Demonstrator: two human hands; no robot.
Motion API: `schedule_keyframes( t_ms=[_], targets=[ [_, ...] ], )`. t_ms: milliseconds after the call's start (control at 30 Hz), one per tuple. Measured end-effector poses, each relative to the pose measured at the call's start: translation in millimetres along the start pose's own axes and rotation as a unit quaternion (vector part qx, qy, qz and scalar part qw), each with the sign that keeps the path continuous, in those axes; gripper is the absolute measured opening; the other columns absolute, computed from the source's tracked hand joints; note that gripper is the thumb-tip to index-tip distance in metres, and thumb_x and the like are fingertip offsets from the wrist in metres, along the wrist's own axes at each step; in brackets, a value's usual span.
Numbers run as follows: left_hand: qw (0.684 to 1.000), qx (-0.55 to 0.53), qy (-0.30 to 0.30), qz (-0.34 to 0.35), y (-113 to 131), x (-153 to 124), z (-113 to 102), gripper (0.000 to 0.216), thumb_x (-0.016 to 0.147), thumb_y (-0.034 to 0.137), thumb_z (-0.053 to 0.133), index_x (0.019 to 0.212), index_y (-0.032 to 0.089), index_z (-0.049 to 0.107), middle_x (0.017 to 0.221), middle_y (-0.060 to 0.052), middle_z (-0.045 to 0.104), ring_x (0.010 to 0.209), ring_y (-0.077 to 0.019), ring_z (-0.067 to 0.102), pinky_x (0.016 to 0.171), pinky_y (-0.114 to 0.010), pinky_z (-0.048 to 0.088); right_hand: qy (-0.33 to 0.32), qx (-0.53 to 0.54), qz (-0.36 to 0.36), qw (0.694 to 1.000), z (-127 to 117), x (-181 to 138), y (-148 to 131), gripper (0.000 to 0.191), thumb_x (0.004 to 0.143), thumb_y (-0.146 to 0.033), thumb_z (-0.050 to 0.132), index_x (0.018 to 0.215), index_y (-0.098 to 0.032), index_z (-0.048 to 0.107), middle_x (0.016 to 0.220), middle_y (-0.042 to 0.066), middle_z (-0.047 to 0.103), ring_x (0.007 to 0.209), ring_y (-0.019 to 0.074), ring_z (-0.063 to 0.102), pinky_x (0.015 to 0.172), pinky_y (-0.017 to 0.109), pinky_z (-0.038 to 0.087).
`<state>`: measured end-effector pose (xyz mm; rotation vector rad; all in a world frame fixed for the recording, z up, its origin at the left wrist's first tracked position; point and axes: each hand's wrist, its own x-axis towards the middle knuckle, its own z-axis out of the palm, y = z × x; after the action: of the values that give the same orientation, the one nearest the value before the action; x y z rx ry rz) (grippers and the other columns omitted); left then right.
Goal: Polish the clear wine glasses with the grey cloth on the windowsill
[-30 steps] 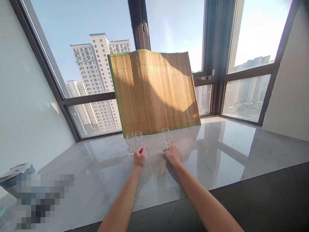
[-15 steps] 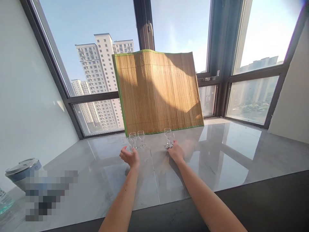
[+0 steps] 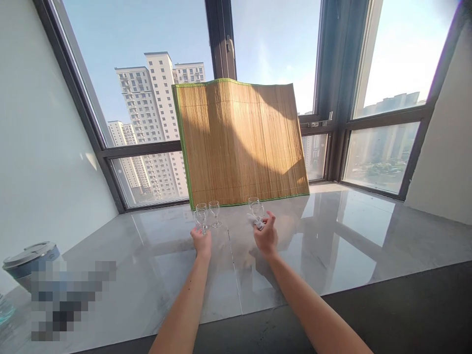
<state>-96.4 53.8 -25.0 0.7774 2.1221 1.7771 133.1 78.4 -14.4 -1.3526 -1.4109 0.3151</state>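
Note:
My left hand (image 3: 202, 242) is at the left group of small clear stemmed glasses. Its fingers curl around the lower part of the nearest stemmed glass (image 3: 201, 215), which stands upright; the exact contact is partly hidden. Just right of it stands another stemmed glass (image 3: 214, 209), untouched. My right hand (image 3: 266, 237) is closed on a small white bundle (image 3: 260, 224), pinched between thumb and fingers; its kind is unclear. Right behind that hand are two more clear glasses, a back one (image 3: 252, 202) and a front one (image 3: 257, 210), overlapping in view.
A bamboo mat (image 3: 239, 147) with green edging leans against the window behind the glasses. The glossy grey counter (image 3: 147, 285) has a dark front edge. At left are a lidded cup (image 3: 33, 260), a clear bottle (image 3: 5, 309) partly in view and a blurred-out patch.
My left hand has moved forward from open fingers to close around the nearest left glass. My right hand has picked up the white bundle from beside the right glasses and turned slightly.

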Motion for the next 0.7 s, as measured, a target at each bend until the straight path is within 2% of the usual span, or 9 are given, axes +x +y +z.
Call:
schedule_keyframes(
  t_ms=[67, 167, 267, 333, 433, 533, 633, 700],
  targets=[
    [1.0, 0.001, -0.008, -0.002, -1, 1, 0, 0.059, 0.067, 0.017, 0.061, 0.122, 0.023, 0.04, 0.123, -0.015, 0.059, 0.102, -0.0223, 0.062, 0.077, -0.031, 0.046, -0.019, 0.018, -0.069, 0.997, 4, -4, -4, 0.062, 0.078, -0.023, 0.049, 0.135, -0.023, 0.028, 0.096, 0.003, 0.062, 0.077, 0.0201, 0.061, 0.057, 0.025, 0.034],
    [1.0, -0.004, -0.026, -0.004, -3, 3, 1, 0.06, 0.067, 0.018, 0.061, 0.124, 0.021, 0.042, 0.12, -0.013, 0.061, 0.087, -0.0189, 0.065, 0.071, -0.029, 0.046, -0.082, 0.032, -0.14, 0.986, 12, -7, -4, 0.061, 0.074, -0.018, 0.051, 0.132, -0.022, 0.031, 0.093, 0.002, 0.061, 0.074, 0.0176, 0.059, 0.06, 0.024, 0.036],
    [0.999, 0.012, -0.04, 0.01, -6, 3, 3, 0.054, 0.069, 0.021, 0.06, 0.121, 0.019, 0.048, 0.107, -0.008, 0.064, 0.073, -0.0152, 0.063, 0.064, -0.026, 0.044, -0.145, 0.034, -0.157, 0.976, 19, -8, 1, 0.066, 0.071, -0.016, 0.054, 0.132, -0.022, 0.031, 0.098, 0.002, 0.06, 0.068, 0.0148, 0.056, 0.062, 0.024, 0.038],
    [0.997, 0.044, -0.055, 0.037, -6, 0, 4, 0.04, 0.071, 0.023, 0.059, 0.111, 0.02, 0.056, 0.096, -0.005, 0.065, 0.069, -0.0145, 0.061, 0.063, -0.025, 0.043, -0.179, 0.037, -0.155, 0.971, 24, -8, 5, 0.072, 0.068, -0.014, 0.055, 0.135, -0.023, 0.028, 0.107, 0.004, 0.059, 0.065, 0.0126, 0.054, 0.063, 0.025, 0.039],
    [0.987, 0.099, -0.085, 0.098, -2, -10, 4, 0.018, 0.077, 0.027, 0.056, 0.092, 0.02, 0.063, 0.083, -0.003, 0.066, 0.069, -0.0157, 0.06, 0.065, -0.025, 0.041, -0.223, 0.044, -0.161, 0.961, 28, -9, 9, 0.08, 0.066, -0.011, 0.055, 0.139, -0.024, 0.025, 0.111, 0.005, 0.059, 0.067, 0.0122, 0.055, 0.066, 0.025, 0.04],
    [0.966, 0.128, -0.124, 0.187, 6, -25, 5, 0.016, 0.083, 0.029, 0.052, 0.088, 0.02, 0.064, 0.079, -0.004, 0.067, 0.071, -0.0169, 0.059, 0.066, -0.026, 0.039, -0.244, 0.038, -0.167, 0.955, 30, -9, 7, 0.078, 0.067, -0.01, 0.053, 0.139, -0.023, 0.027, 0.094, 0.001, 0.062, 0.069, 0.0138, 0.055, 0.065, 0.025, 0.039],
    [0.932, 0.178, -0.15, 0.278, 13, -40, 4, 0.018, 0.084, 0.027, 0.052, 0.093, 0.022, 0.067, 0.079, -0.004, 0.067, 0.075, -0.0183, 0.059, 0.07, -0.027, 0.038, -0.219, 0.042, -0.171, 0.96, 27, -9, 1, 0.072, 0.069, -0.012, 0.052, 0.136, -0.022, 0.03, 0.087, -0.001, 0.061, 0.066, 0.0139, 0.054, 0.063, 0.024, 0.038],
    [0.902, 0.237, -0.147, 0.33, 17, -47, 3, 0.018, 0.083, 0.024, 0.053, 0.093, 0.022, 0.069, 0.083, -0.005, 0.067, 0.083, -0.0209, 0.059, 0.076, -0.03, 0.038, -0.195, 0.05, -0.174, 0.964, 23, -10, -4, 0.068, 0.07, -0.014, 0.053, 0.134, -0.023, 0.032, 0.088, 0.0, 0.062, 0.067, 0.0147, 0.054, 0.064, 0.025, 0.038]
  ],
)
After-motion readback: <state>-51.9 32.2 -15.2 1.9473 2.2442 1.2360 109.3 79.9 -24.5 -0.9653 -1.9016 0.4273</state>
